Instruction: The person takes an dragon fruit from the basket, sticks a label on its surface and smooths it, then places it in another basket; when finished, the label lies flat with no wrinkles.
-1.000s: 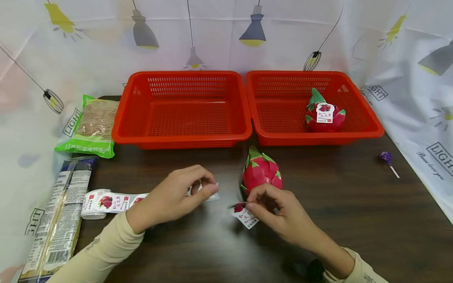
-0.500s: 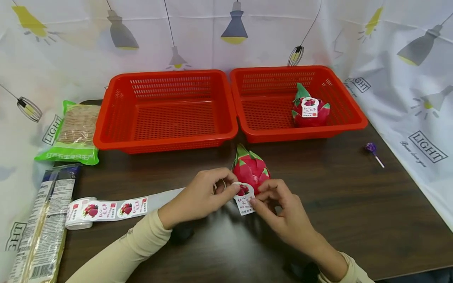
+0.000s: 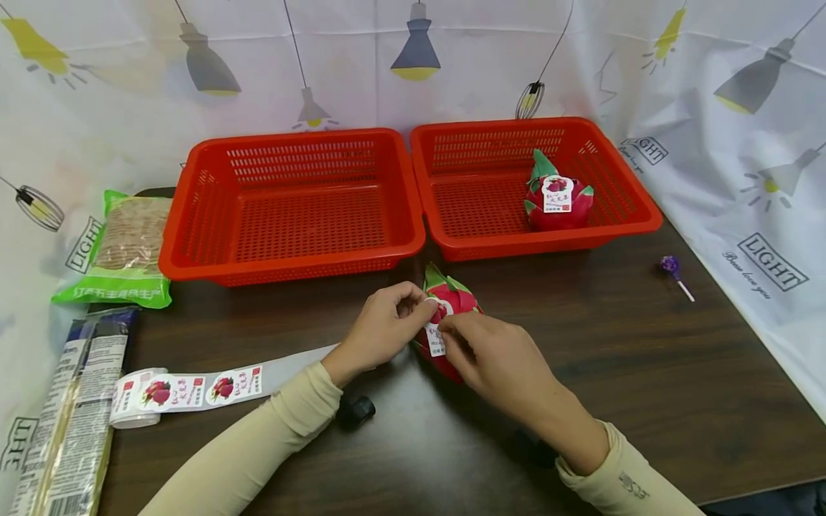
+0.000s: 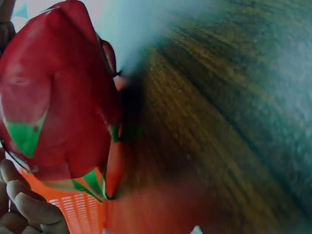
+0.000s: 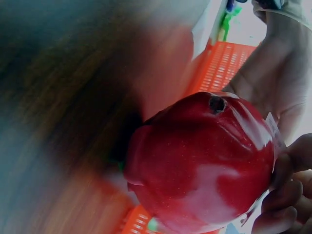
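Note:
A red dragon fruit with green-tipped scales stands on the dark table before the baskets. Against its near side lies a white printed label, overlapping the red skin in the head view. With thumb and forefinger my left hand pinches the label's upper left edge. My right hand pinches its right side, covering part of the print. The right wrist view shows the fruit's smooth base and the label's thin edge beside my fingers. In the left wrist view, curled fingers sit next to the fruit.
A roll of labels trails its backing strip toward my left forearm. Behind stand two red baskets; the right basket holds another labelled dragon fruit, while the left basket shows a bare floor. A green bag, long packet and lollipop lie around.
My left hand has left the strip and taken the label's upper edge. Both hands have moved forward, bringing the label from in front of the fruit onto its near side. The head view has shifted.

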`<state>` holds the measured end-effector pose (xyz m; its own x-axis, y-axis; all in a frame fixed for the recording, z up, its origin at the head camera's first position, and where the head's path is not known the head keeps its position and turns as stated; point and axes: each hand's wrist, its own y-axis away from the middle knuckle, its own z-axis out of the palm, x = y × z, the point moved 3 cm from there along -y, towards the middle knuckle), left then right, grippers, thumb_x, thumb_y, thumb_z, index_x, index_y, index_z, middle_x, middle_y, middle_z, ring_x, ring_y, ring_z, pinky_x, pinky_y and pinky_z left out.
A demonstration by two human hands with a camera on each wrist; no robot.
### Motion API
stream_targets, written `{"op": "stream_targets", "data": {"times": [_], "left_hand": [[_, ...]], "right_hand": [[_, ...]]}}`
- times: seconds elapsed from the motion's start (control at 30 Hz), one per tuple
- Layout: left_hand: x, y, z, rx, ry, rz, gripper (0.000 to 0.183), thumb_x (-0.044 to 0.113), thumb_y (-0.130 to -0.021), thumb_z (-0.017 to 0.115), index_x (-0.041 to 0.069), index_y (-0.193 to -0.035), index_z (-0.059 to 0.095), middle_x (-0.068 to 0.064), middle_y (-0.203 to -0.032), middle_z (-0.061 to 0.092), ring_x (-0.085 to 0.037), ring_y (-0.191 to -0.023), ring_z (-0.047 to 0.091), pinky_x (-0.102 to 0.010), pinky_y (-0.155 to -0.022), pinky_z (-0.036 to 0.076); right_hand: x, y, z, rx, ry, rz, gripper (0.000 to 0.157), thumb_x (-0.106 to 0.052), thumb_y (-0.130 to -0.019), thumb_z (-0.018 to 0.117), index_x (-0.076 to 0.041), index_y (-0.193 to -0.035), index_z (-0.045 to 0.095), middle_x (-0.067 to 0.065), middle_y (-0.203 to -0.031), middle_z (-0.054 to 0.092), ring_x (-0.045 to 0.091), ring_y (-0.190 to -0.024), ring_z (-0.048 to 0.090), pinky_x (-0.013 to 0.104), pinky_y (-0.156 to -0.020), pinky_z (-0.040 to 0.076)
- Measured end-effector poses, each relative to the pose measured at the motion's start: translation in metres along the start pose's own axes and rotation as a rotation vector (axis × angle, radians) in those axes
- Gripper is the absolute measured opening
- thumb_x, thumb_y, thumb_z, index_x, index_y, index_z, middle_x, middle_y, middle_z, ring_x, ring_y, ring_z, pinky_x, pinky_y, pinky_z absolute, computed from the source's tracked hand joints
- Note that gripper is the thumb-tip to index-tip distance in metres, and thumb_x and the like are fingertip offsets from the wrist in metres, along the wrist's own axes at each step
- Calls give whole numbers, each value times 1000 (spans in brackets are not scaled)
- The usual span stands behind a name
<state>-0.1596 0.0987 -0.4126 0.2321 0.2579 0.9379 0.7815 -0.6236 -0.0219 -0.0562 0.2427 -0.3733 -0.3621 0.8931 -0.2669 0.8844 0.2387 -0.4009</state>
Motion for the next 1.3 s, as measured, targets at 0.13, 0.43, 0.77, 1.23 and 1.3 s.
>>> {"op": "stream_targets", "data": {"times": [0.13,0.43,0.77,1.23,1.3], "left_hand": [[-2,-2,5,42,-15,16,14,24,-98,62,11,-92,66,2,-69,50,-10,-62,46,-22,-57,38],[-3,-2,12,72,-28,21,15,23,-98,65,10,-102,60,-2,-82,60,-11,-71,53,-20,-64,43],[-7,-3,17,85,-7,69,12,17,-100,61,7,-107,61,-5,-88,63,-9,-71,52,-18,-65,42],[0,38,34,120,176,-231,95,56,-90,68,8,-159,23,-12,-161,26,-34,-147,32,-60,-117,35],[1,43,42,96,196,-291,114,63,-82,73,14,-163,10,-9,-167,16,-35,-150,25,-63,-117,33]], "right_hand": [[-1,-2,0,-1,18,6,16,-11,-88,74,-7,-103,72,5,-92,76,16,-80,73,36,-71,62],[0,-1,1,7,92,-7,20,-7,-85,75,-5,-105,73,6,-84,74,16,-73,70,33,-64,60],[8,12,-1,-5,49,-15,20,-11,-82,79,-14,-101,74,-2,-78,65,8,-63,54,26,-54,49],[46,22,-16,87,-266,142,25,2,-88,71,-8,-111,66,-2,-91,69,5,-73,54,15,-62,49],[54,25,-17,107,-266,187,25,3,-89,70,-7,-111,66,-2,-93,70,6,-74,55,13,-62,47]]}}
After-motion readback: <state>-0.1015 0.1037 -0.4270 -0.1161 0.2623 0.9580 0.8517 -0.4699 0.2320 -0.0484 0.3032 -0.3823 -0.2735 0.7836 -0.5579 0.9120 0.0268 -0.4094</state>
